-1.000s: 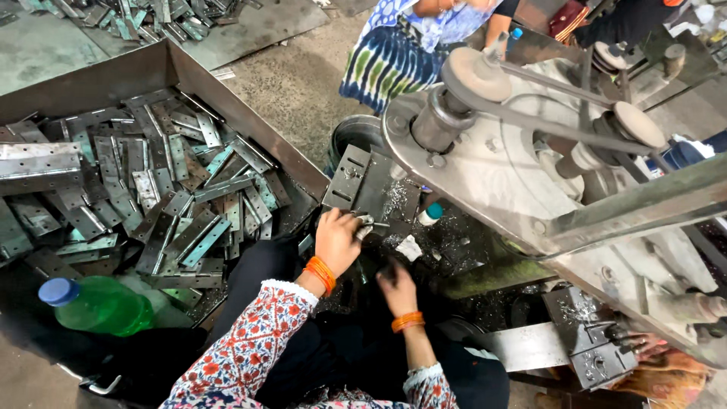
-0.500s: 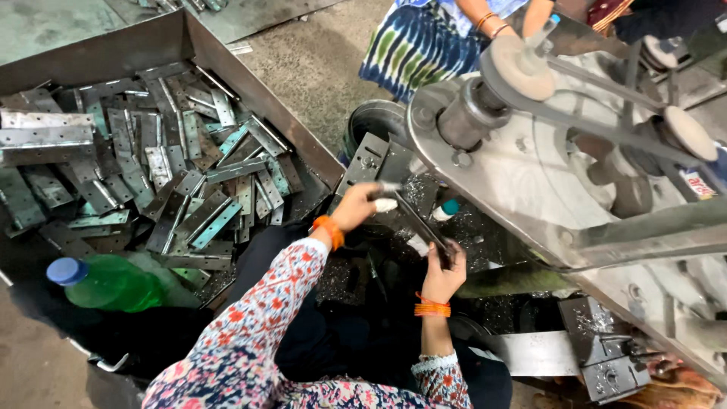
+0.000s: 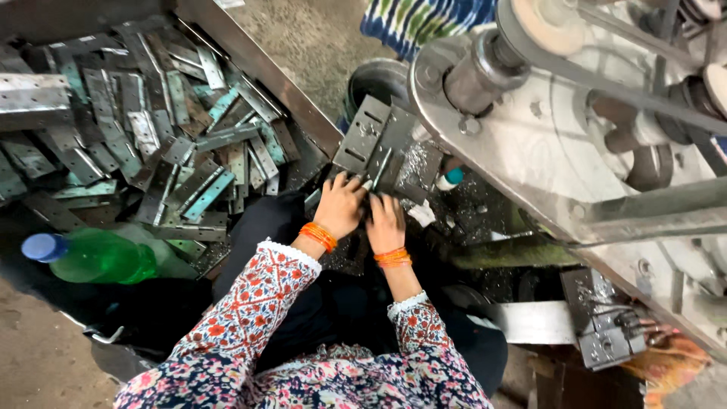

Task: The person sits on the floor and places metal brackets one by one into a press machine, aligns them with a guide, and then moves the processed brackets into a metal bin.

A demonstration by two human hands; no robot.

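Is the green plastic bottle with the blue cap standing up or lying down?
Lying down. The green plastic bottle with the blue cap rests on its side beside the metal strips, cap pointing left.

Sleeves [image 3: 250, 303]: floral print, red, blue and white on pale ground, white trim at cuffs.
Bangles [image 3: 318, 235]: orange, on both wrists.
Bottle [image 3: 98, 256]: green, blue cap.
Metal strips [image 3: 151, 144] in tray: dull grey, some teal-tinted.
Slotted plate [image 3: 375, 144]: grey.
Cloth [image 3: 424, 21] at top edge: blue, green, white stripes.

Quantities: two hands, left [image 3: 341, 203] and right [image 3: 385, 220]; one green bottle [image 3: 102, 256]; metal strips [image 3: 163, 151], too many to count.
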